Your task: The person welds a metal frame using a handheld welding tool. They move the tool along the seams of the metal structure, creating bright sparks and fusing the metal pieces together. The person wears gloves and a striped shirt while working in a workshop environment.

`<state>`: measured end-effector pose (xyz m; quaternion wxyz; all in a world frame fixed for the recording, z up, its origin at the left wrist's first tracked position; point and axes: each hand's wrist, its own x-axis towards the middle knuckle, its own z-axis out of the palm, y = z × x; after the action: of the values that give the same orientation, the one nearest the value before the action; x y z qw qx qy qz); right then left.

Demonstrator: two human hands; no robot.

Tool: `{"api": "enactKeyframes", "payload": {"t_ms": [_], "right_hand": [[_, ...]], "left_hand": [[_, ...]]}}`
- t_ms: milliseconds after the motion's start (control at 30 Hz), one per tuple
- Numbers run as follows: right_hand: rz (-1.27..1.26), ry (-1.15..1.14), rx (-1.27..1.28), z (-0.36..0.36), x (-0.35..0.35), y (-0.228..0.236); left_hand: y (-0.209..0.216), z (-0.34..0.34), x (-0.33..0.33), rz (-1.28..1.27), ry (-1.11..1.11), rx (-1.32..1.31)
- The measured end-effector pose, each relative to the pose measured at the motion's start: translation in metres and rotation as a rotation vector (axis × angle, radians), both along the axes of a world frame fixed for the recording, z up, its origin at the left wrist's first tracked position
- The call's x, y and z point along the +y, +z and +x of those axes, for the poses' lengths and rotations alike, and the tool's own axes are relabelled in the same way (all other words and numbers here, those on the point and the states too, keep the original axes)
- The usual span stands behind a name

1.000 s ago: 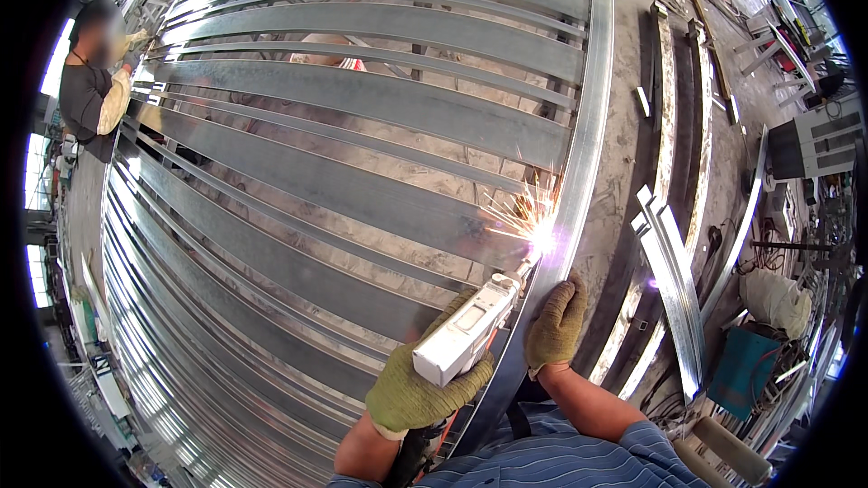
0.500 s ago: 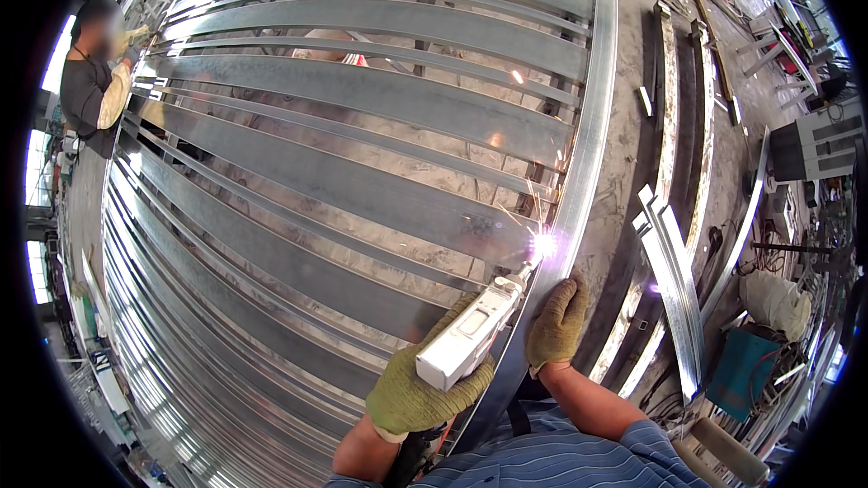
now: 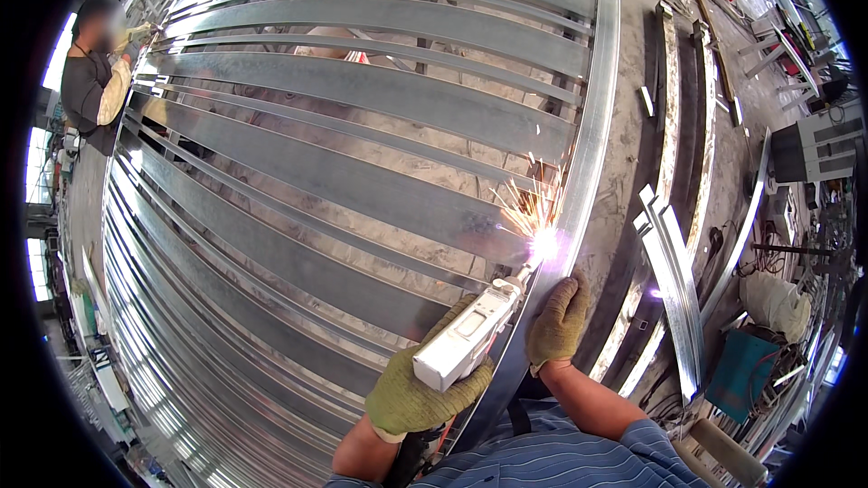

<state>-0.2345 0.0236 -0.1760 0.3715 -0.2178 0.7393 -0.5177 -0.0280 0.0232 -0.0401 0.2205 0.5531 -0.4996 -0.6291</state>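
My gloved left hand (image 3: 411,398) is closed around a white, box-bodied handheld welding gun (image 3: 466,334). The gun's nozzle points away from me at a joint between a flat grey metal slat (image 3: 389,190) and the long side rail (image 3: 586,158) of a large metal frame. A bright arc glows there and throws a fan of orange sparks, hiding the joint itself. Close to the nozzle, my gloved right hand (image 3: 556,321) grips the outer edge of the rail, fingers bent and close together.
Across the frame at the far left stands another person (image 3: 90,81) in dark clothes and pale gloves. Cut metal strips (image 3: 674,289) lie on long beams right of the rail. A teal box (image 3: 741,375) and a grey bin (image 3: 818,143) stand farther right.
The sparks at the arc have grown into a wider, denser spray. Both hands and the welding gun stay almost in place.
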Motion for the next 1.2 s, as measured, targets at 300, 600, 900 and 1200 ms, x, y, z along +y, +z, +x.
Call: {"api": "enactKeyframes", "payload": {"t_ms": [300, 600, 900, 1200], "right_hand": [[-0.009, -0.024, -0.066, 0.000, 0.002, -0.004], [0.012, -0.018, -0.008, 0.002, -0.001, 0.002], [0.012, -0.019, -0.026, 0.001, 0.001, -0.001], [-0.010, -0.013, -0.029, -0.005, 0.009, -0.022]], "left_hand": [[0.000, 0.003, 0.003, 0.006, -0.012, -0.005], [0.005, 0.005, 0.005, -0.002, -0.052, -0.047], [0.003, 0.004, 0.012, -0.100, -0.034, -0.081], [0.009, 0.003, 0.013, -0.139, -0.058, -0.117]]}}
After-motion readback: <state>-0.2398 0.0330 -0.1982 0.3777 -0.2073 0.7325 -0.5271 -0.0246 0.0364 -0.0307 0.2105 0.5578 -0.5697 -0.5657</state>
